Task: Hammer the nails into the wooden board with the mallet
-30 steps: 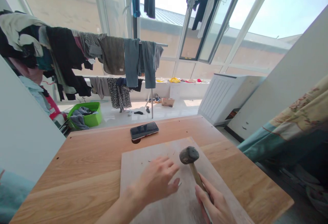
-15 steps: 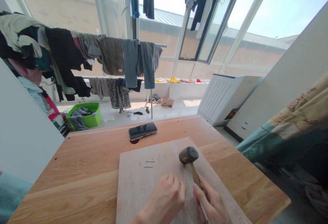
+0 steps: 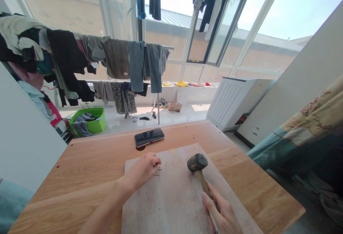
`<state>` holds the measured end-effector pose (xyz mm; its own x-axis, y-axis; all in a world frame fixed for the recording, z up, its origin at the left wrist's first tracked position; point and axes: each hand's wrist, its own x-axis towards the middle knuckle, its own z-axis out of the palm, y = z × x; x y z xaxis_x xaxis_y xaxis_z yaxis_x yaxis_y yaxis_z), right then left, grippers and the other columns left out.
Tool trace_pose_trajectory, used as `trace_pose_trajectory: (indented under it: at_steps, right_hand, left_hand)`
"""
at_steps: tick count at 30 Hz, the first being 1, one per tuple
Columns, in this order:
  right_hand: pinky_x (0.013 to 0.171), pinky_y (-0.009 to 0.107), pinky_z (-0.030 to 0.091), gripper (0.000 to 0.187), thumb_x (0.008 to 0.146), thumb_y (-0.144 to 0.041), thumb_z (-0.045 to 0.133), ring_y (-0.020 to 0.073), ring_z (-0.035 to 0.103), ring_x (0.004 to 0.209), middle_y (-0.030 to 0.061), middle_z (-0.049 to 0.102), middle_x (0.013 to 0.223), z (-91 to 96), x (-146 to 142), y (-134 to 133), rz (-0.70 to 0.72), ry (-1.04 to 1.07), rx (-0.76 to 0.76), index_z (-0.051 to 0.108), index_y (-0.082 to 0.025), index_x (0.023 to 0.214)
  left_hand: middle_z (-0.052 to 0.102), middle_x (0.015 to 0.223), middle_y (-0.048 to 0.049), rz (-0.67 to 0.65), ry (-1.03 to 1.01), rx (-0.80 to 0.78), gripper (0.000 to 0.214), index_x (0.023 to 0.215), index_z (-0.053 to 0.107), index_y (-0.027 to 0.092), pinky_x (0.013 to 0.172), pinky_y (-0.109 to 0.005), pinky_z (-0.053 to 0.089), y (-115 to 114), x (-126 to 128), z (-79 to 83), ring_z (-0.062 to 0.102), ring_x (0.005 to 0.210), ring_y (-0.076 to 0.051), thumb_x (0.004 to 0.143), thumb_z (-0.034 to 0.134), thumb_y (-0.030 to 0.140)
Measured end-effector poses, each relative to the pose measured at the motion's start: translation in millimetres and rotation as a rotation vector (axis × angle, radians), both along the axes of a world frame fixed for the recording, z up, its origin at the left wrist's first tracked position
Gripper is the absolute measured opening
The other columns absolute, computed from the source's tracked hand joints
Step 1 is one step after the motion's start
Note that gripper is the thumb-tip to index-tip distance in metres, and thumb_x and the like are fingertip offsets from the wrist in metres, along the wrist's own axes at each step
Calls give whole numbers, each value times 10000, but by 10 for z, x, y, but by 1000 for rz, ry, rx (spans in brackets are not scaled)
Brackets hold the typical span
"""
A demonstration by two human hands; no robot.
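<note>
A pale wooden board (image 3: 174, 198) lies on the wooden table (image 3: 88, 177). My right hand (image 3: 221, 216) grips the wooden handle of a mallet (image 3: 197, 162), whose dark head rests on the board. My left hand (image 3: 143, 169) reaches to the board's far left part, fingers curled down over small nails (image 3: 159, 168) lying there. Whether a nail is pinched between the fingertips cannot be made out. Several more small nails stand in the board near the mallet head.
A black phone (image 3: 149, 136) lies on the table beyond the board. Behind the table stand a clothes rack (image 3: 128, 62) hung with laundry, a green basket (image 3: 89, 119) on the floor and a white cabinet (image 3: 235, 100) at the right.
My left hand has moved from beside the mallet handle up and left to the loose nails. The mallet and my right hand have stayed put.
</note>
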<state>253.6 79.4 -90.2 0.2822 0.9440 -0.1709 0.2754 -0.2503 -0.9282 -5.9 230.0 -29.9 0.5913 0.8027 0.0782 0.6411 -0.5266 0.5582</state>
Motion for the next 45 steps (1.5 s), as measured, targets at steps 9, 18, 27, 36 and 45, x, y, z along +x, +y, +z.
trace_pose_trajectory:
  at_steps: [9,18,27,36,45]
  right_hand:
    - [309,253,313,803,902,-677,475,125,389,297,-81,437,481,-5,-17,7,-22,3,12,556,-72,1423]
    - [310,255,329,793,902,-703,477,138,406,280,-74,449,430,-40,6,8,-22,-28,40,611,-80,1374]
    - [310,253,310,787,918,-693,453,124,373,283,-81,433,438,-52,9,11,8,-7,29,591,-78,1388]
    - [338,260,399,795,895,-700,496,173,480,316,-49,486,402,74,-39,-25,29,-82,46,608,-114,1421]
    - [310,190,395,689,923,-642,495,94,469,310,-28,611,600,255,-572,229,206,-88,130,616,-166,1406]
  left_hand:
    - [690,871,-34,-55,35,7,248,838,681,174,748,-267,428,-40,-9,-6,638,829,-189,777,542,-22]
    - [720,890,-50,-22,-8,16,259,928,692,167,770,-280,452,-26,1,-31,664,848,-198,814,527,3]
    - [775,861,-14,91,-407,-189,262,1083,685,192,745,-275,531,49,-48,-371,678,743,-159,829,645,238]
    - [809,854,-28,96,-422,-214,250,1043,699,184,741,-290,513,39,-61,-386,681,739,-173,817,680,290]
    - [812,849,-28,97,-418,-218,248,1042,714,179,725,-286,499,52,-46,-426,679,724,-180,811,672,260]
